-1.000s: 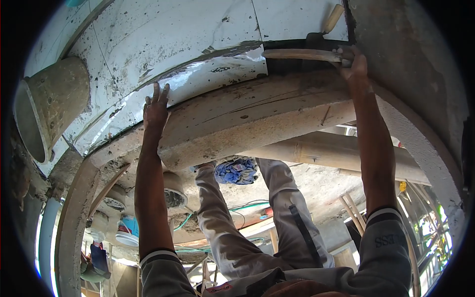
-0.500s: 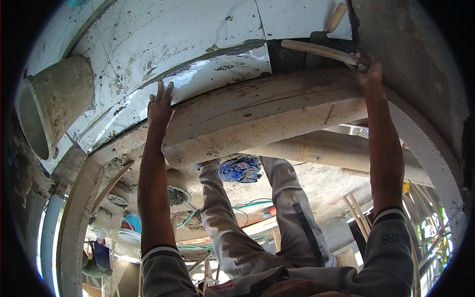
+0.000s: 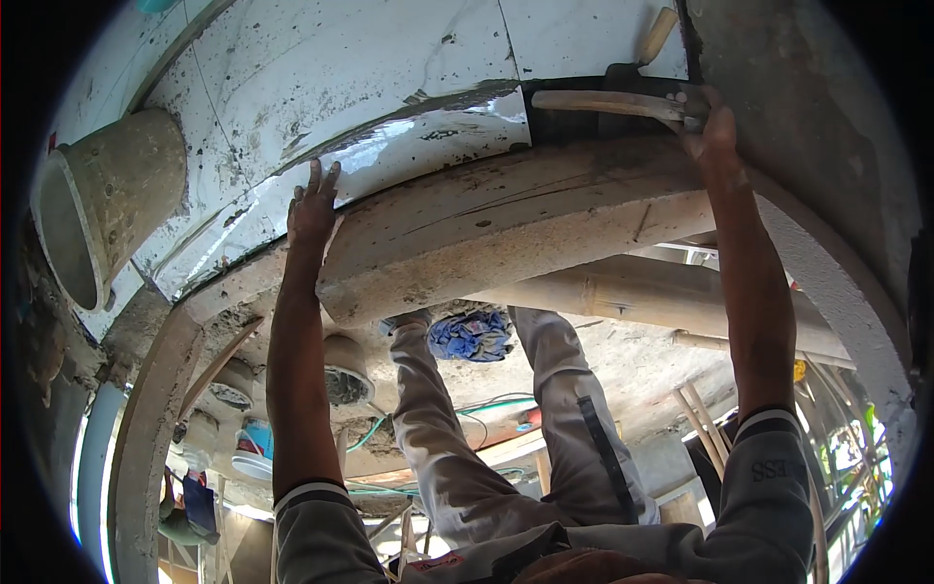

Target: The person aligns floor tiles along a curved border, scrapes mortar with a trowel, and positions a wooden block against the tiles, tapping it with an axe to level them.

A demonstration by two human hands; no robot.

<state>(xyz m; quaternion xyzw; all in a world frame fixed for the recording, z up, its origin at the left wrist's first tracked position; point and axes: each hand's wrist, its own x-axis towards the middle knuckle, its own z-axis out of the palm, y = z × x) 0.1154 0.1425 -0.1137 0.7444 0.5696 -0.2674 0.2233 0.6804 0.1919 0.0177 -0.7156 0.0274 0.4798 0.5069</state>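
The left hand was laid over the lower edge of a white tile strip, its fingers spread apart and clamped on nothing; from this flat placement, the strip seemed to be steadied rather than gripped, though how much pressure was applied could not be told. The strip was seated behind a pale curved ledge, below larger white tiles, and its right end was bordered by a dark gap. Over that gap, a wooden-handled tool was held in the right hand, whose fingers were wrapped around the head end. By that grip, the handle was left free and pointed toward the strip, its tip just beside the strip's end; whether contact was made could not be seen. A trowel was placed near the upper right, probably so that it could be reached easily. A cylindrical container was tilted at the left, well apart from the right hand.
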